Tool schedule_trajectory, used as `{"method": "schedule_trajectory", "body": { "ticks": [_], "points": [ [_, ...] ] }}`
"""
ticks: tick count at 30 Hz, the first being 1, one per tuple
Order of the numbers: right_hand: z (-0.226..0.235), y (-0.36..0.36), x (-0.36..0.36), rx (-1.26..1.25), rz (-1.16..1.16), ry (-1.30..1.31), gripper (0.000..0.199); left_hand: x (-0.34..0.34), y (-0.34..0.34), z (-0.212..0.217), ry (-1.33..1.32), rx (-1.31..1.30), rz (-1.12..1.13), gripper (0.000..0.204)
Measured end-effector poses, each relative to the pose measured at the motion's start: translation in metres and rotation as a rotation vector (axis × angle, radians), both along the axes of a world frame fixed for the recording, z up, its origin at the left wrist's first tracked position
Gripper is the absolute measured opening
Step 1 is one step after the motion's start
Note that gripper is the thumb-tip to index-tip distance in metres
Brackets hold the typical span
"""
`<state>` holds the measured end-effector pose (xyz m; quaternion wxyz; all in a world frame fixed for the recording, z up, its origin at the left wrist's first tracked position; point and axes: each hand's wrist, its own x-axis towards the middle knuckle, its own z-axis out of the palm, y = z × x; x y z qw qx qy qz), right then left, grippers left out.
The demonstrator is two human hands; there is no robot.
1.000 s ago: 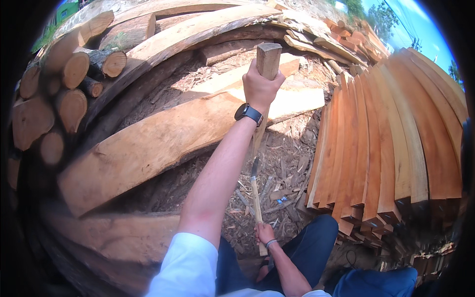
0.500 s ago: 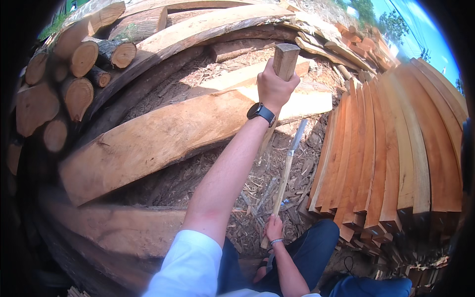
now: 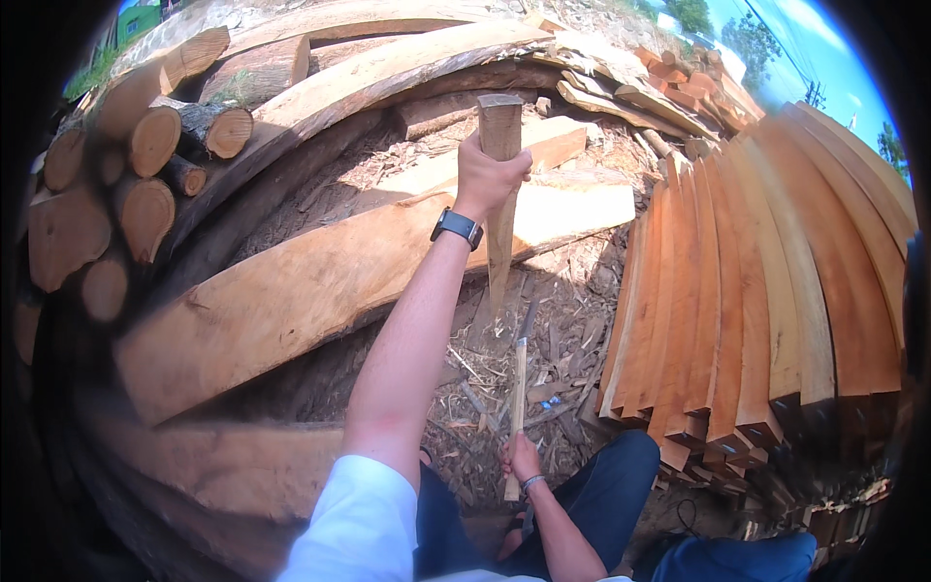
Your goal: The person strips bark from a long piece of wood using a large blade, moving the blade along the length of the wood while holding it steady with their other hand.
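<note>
My left hand [image 3: 492, 177], with a dark watch on its wrist, is wrapped round the upper part of a squared wooden stake [image 3: 499, 238]. The stake stands nearly upright and tapers to a narrow lower end close to the chip-covered ground. Lower and nearer to me, my right hand [image 3: 522, 456] grips the pale wooden handle of a machete [image 3: 521, 388]. Its narrow metal blade points up and away, just right of the stake's tip. A small gap seems to lie between blade and stake.
A broad sawn slab [image 3: 320, 276] lies behind the stake, with another slab [image 3: 233, 466] at the near left. Round logs [image 3: 155, 141] are piled at far left. Stacked reddish boards [image 3: 737, 281] fill the right. Wood chips [image 3: 558, 373] cover the ground between.
My left hand has moved left with the stake, which now shows down to its tapered end. The machete has swung left and downward, its blade now steeper. The view has shifted slightly.
</note>
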<state>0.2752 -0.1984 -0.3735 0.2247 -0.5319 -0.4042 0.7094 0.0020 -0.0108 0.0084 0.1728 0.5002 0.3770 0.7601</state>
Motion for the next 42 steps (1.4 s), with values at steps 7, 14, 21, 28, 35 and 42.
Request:
{"method": "schedule_trajectory", "body": {
  "ticks": [7, 14, 21, 28, 35, 42],
  "points": [
    [-0.003, 0.0, -0.009, 0.497, -0.011, -0.252, 0.046, -0.036, -0.008, -0.006, -0.002, -0.016, -0.025, 0.013],
    [-0.031, -0.012, -0.013, 0.474, 0.129, -0.45, 0.054, -0.047, -0.012, -0.011, 0.003, 0.004, 0.007, 0.016],
    [0.005, -0.021, -0.022, 0.527, 0.134, -0.454, 0.058, -0.045, -0.009, -0.016, -0.057, 0.046, -0.011, 0.015],
    [-0.013, -0.022, -0.019, 0.279, 0.197, -0.49, 0.066, -0.05, -0.009, -0.017, -0.048, 0.09, 0.062, 0.013],
    [-0.007, -0.022, -0.017, 0.2, 0.16, -0.408, 0.066, -0.029, -0.01, -0.012, -0.096, 0.049, 0.147, 0.042],
    [0.023, -0.023, -0.016, 0.38, 0.097, -0.305, 0.06, -0.045, -0.008, -0.021, -0.095, 0.013, 0.099, 0.054]
  ]
}}
